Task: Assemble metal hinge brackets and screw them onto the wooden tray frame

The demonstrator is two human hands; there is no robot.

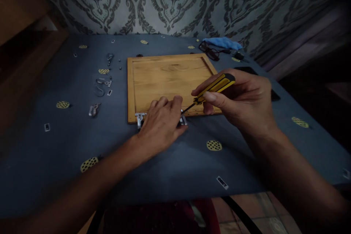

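Note:
A wooden door panel (167, 73) with a raised frame lies flat on the table. At its near edge sit two silver hinges, a left hinge (139, 119) and a right hinge (183, 120). My left hand (161, 119) rests over that edge between them, fingers on the wood and thumb by the right hinge, gripping it there; its palm hides part of the metal. In my right hand (244, 98) is a yellow and black screwdriver (216, 87), held tilted between thumb and fingers. Its tip reaches down to the right hinge; the screw itself cannot be made out.
Left of the panel lie a loose hinge (94, 109), another metal fitting (104, 82) and several small screws (120, 68). Eyeglasses (210, 52), a blue cloth (223, 42) and a dark flat object (246, 70) are at the back right. A wooden cabinet (22, 7) stands left.

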